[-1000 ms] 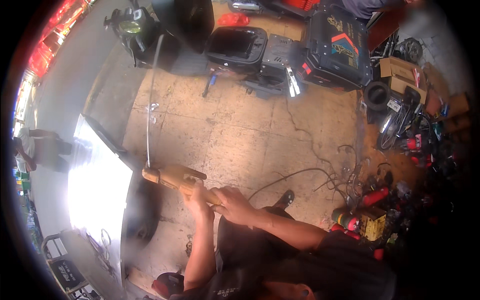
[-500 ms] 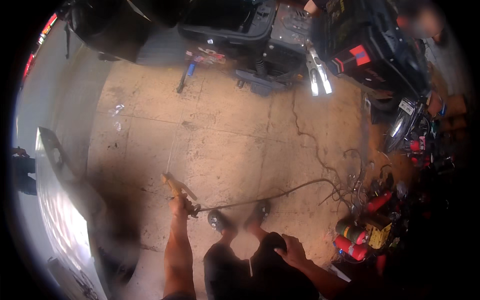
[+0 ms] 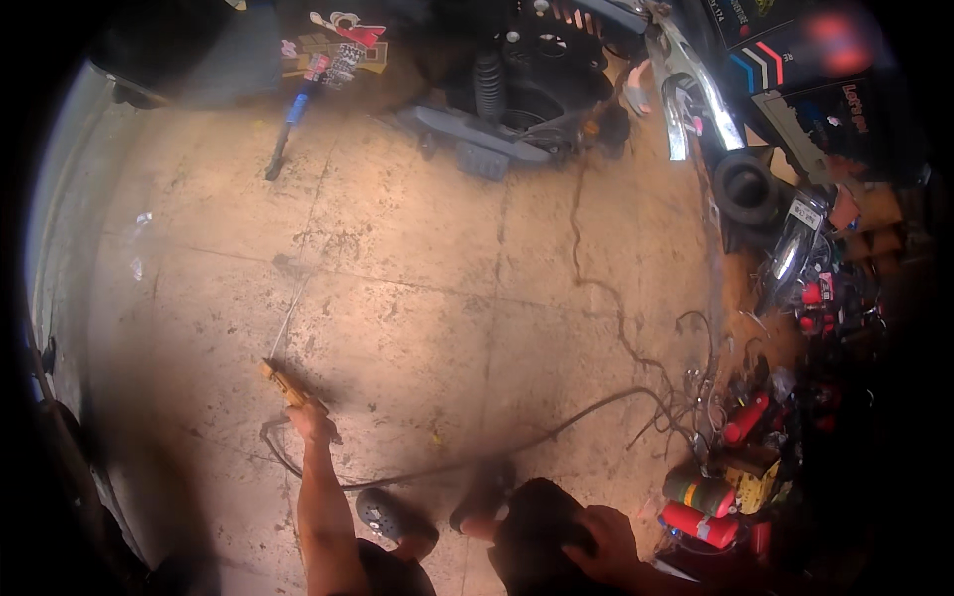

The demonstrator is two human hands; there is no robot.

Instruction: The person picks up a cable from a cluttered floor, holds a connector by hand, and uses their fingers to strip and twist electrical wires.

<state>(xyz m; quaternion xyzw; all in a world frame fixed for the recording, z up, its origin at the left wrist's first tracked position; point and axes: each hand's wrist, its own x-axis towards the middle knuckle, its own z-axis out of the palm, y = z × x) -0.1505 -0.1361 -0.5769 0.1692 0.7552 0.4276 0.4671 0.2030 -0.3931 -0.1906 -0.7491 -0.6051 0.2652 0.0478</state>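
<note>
My left hand is closed round the handle of a yellow welding electrode holder. A thin, pale welding rod sticks out of its jaws, slanting away from me over the floor. From the handle's rear a dark cable loops down and runs right, past my feet. My right hand rests on my dark-clothed right knee with its fingers laid over the cloth, holding nothing I can see.
Red cylindrical cans and tangled cables lie at the right. A motorcycle part with a coil spring stands at the far side. A blue-handled tool lies on the stained floor. A person's hand shows beside shiny metal pipes.
My view has shifted closer to the far parts, and the light curved panel at left has left it. My left hand has moved left with the electrode holder; my right stays on my knee.
</note>
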